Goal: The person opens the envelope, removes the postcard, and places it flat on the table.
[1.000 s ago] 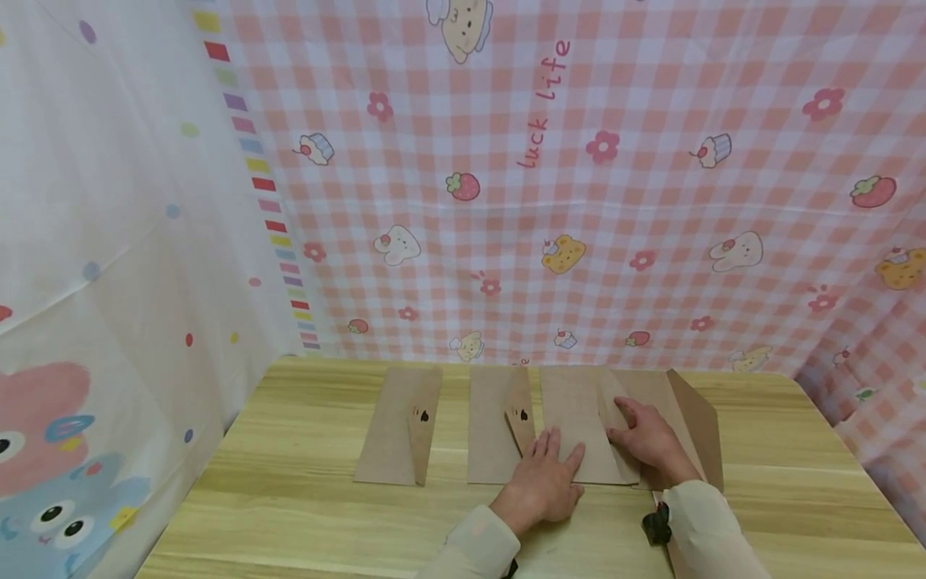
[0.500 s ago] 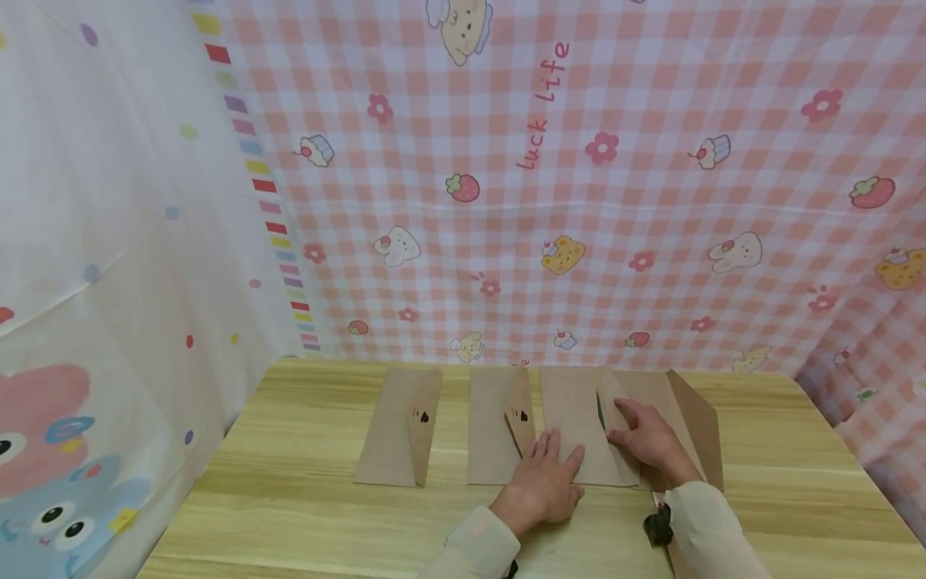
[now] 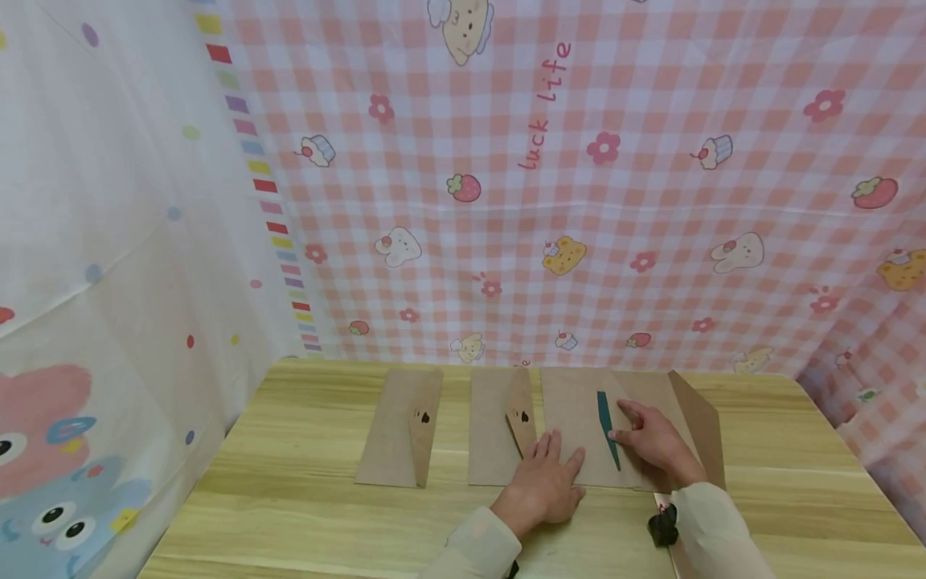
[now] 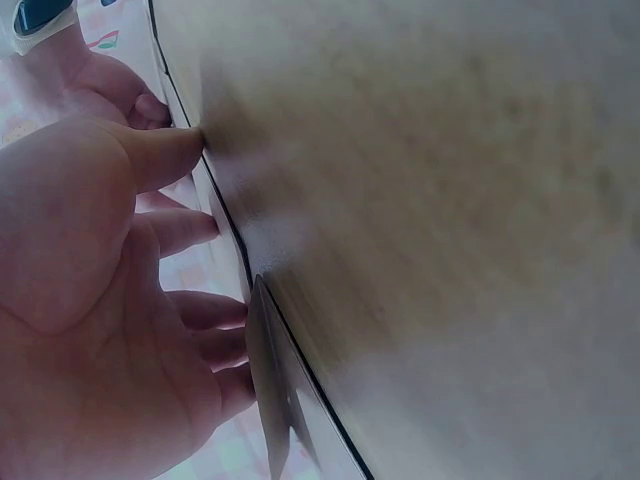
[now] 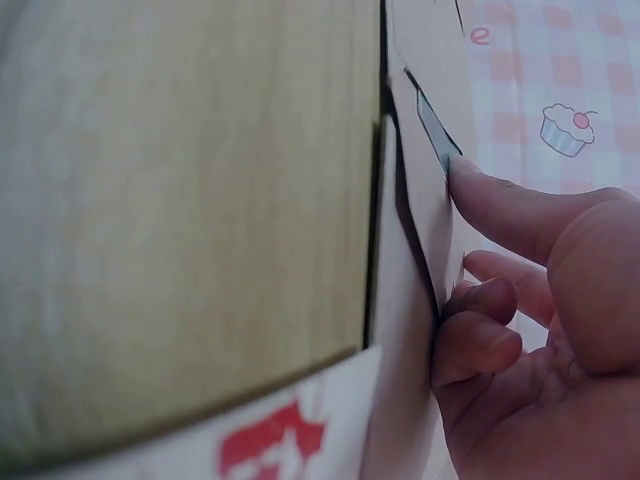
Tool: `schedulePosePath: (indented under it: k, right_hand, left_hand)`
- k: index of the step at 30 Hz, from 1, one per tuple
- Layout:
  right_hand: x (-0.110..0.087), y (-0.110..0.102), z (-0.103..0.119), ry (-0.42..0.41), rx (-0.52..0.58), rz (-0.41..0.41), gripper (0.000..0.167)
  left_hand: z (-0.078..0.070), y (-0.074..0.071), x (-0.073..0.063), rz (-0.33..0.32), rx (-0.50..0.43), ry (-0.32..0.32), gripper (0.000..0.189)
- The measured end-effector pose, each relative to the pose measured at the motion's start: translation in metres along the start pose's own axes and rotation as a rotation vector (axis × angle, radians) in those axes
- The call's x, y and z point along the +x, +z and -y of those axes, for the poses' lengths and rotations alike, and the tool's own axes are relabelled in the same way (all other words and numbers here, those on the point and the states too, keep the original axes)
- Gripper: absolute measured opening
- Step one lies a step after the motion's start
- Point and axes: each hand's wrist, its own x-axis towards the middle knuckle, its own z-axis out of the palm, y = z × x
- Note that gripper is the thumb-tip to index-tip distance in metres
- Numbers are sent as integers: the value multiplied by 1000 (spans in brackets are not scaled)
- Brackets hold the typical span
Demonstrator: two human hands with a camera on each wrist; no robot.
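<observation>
In the head view my left hand [image 3: 538, 486] rests with spread fingers across the second brown paper envelope [image 3: 488, 434] and the third envelope [image 3: 567, 402]. My right hand [image 3: 654, 442] lies over the third envelope's right part, where it overlaps the fourth envelope [image 3: 651, 386]. A narrow dark green strip [image 3: 604, 422] shows beside the right thumb, whose tip touches it. From the right wrist, the same green strip [image 5: 437, 130] appears as a thin wedge at the thumb tip, with the other fingers loosely bent against the paper. The left wrist view shows the left fingertips [image 4: 235, 380] on the envelopes.
At the left lies another envelope [image 3: 387, 434] with a small black print on its flap. The wooden table [image 3: 289, 498] meets a pink checked cloth [image 3: 463, 281] behind. A pale sheet with a red mark [image 5: 280, 440] sits near the right wrist.
The green strip has come into view at the third envelope's flap edge, first as a sliver, now wider and longer. The right hand has moved only slightly; the left hand has stayed put.
</observation>
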Motion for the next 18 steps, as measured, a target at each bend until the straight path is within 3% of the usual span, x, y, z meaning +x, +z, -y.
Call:
schedulePosePath:
  k: [18]
  right_hand:
    - [2,1,-2,11,8,-5,69]
  left_hand:
    - [0,-1,0,8,1,4,57]
